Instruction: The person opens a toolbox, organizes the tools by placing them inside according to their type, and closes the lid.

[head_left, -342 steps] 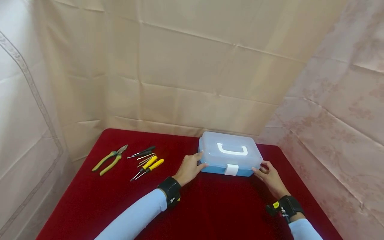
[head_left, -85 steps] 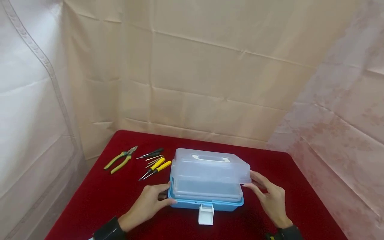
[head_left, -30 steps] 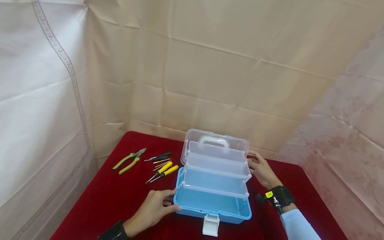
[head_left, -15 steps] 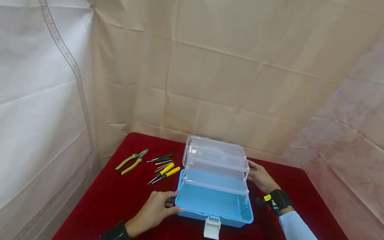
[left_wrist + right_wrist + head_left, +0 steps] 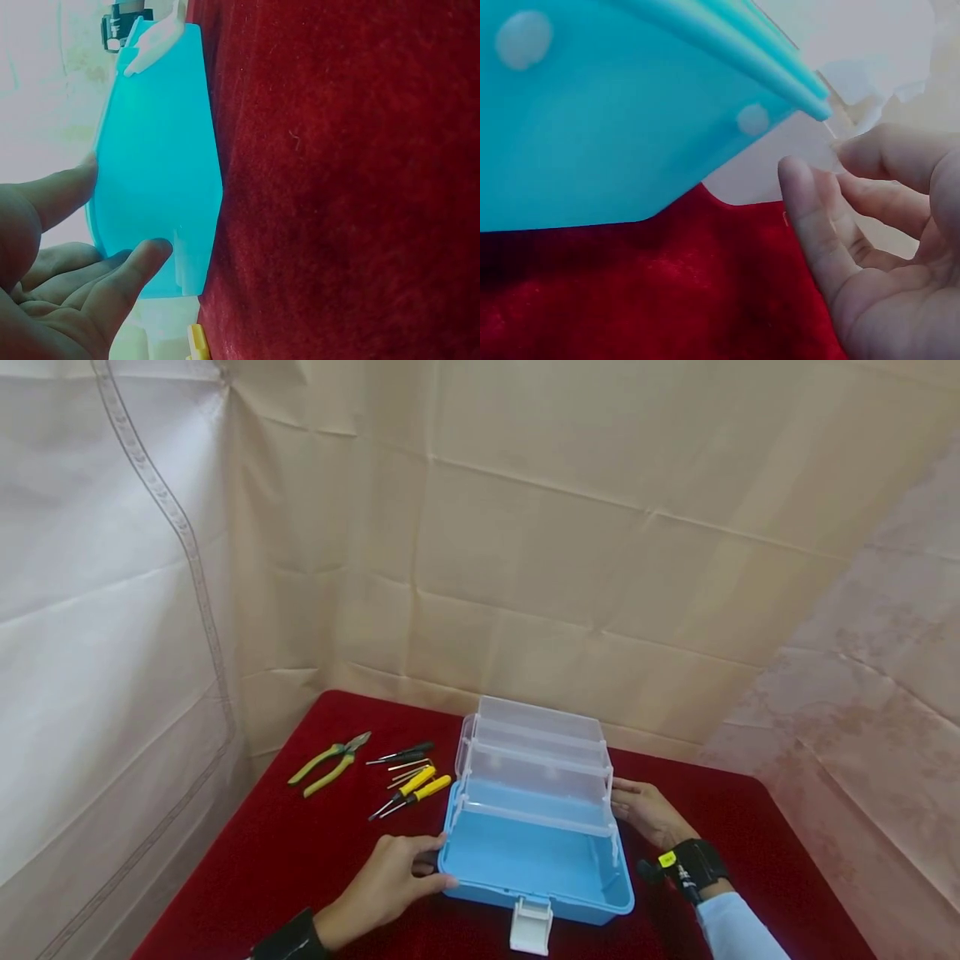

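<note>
A light blue toolbox stands open on the red cloth, its inside bare. Its clear lid is tipped back, and the clear tiered trays fan out over the rear. The white latch hangs down in front. My left hand holds the box at its front left corner; in the left wrist view the thumb is on the rim and a finger lies against the outer wall. My right hand is at the right rear, where the right wrist view shows thumb and fingers pinching the lid's edge.
Left of the box lie two yellow-handled screwdrivers, several thin hex keys and dark-handled screwdrivers. Farther left are green-handled pliers. A beige curtain hangs close behind the table.
Earlier the box was shut at the back right; it came forward and left, and its latch and lid opened. Lately my right hand lowered the lid backward, spreading the trays. My left hand stayed.
</note>
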`<move>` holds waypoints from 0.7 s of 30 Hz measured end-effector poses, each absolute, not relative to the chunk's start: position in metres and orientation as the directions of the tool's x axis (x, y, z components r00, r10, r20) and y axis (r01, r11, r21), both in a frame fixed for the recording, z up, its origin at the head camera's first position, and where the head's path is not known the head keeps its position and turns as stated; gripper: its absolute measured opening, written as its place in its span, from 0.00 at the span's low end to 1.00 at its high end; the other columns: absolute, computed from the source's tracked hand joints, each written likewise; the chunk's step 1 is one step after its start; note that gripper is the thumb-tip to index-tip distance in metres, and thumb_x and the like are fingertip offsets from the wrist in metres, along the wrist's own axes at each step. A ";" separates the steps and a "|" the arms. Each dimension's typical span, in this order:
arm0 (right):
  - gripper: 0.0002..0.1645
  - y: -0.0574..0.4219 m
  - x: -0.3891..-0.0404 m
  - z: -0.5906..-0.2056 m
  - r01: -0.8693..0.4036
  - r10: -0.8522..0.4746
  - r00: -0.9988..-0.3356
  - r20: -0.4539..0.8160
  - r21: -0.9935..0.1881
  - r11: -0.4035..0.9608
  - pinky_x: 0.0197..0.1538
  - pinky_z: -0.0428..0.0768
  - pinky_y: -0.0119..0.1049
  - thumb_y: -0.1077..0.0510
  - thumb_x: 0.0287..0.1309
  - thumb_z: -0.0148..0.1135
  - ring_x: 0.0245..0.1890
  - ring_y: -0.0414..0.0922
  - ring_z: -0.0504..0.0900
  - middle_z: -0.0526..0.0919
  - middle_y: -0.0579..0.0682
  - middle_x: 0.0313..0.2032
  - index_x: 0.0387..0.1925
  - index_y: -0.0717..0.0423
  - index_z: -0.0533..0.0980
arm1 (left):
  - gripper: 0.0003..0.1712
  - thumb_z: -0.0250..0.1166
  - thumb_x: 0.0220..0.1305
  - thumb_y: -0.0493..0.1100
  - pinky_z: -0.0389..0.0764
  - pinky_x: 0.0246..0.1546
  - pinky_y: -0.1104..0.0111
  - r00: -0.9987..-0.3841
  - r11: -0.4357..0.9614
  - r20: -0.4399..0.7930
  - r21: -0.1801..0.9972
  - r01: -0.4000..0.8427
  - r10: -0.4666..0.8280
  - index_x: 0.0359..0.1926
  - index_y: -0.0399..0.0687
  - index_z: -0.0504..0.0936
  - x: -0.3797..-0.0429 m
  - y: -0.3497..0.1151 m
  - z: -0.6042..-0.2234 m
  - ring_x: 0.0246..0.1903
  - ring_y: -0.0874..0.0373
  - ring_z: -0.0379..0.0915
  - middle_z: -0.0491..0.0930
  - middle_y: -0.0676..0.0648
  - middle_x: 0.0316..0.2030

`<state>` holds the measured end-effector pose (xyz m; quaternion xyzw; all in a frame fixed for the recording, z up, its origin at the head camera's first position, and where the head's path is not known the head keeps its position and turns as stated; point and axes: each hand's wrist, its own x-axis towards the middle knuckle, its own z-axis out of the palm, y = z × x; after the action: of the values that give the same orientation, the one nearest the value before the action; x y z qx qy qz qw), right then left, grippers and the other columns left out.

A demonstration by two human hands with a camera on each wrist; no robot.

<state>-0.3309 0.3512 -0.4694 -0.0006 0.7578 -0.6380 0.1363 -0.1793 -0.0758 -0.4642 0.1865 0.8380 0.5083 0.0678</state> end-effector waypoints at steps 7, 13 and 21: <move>0.38 0.347 -0.307 -0.469 0.148 -0.073 -0.980 -0.184 -0.926 0.348 0.49 0.78 0.48 0.43 0.53 0.67 0.50 0.53 0.80 0.76 0.55 0.57 0.64 0.50 0.68 | 0.38 0.70 0.53 0.52 0.82 0.33 0.67 -0.922 0.412 0.076 0.878 0.242 0.379 0.60 0.34 0.73 -0.180 -0.075 -0.466 0.40 0.57 0.82 0.78 0.36 0.52; 0.26 0.331 -0.250 -0.467 0.113 0.071 -0.994 -0.089 -0.832 0.543 0.38 0.82 0.43 0.44 0.63 0.59 0.34 0.48 0.82 0.82 0.54 0.44 0.58 0.53 0.73 | 0.38 0.69 0.54 0.54 0.82 0.33 0.67 -0.911 0.412 0.097 0.869 0.274 0.401 0.60 0.34 0.73 -0.180 -0.081 -0.466 0.40 0.56 0.82 0.78 0.36 0.51; 0.25 0.300 -0.187 -0.470 0.030 0.117 -0.991 0.062 -0.758 0.651 0.28 0.81 0.36 0.46 0.52 0.70 0.24 0.42 0.81 0.83 0.48 0.33 0.51 0.48 0.79 | 0.34 0.67 0.54 0.60 0.80 0.32 0.73 -0.914 0.531 0.098 0.787 0.313 0.393 0.53 0.40 0.80 -0.185 -0.110 -0.458 0.30 0.68 0.79 0.84 0.49 0.38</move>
<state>-0.1865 0.2997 -0.4702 0.0403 0.9071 -0.4158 -0.0524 -0.1850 -0.1098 -0.4576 0.2018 0.8738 0.4401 0.0453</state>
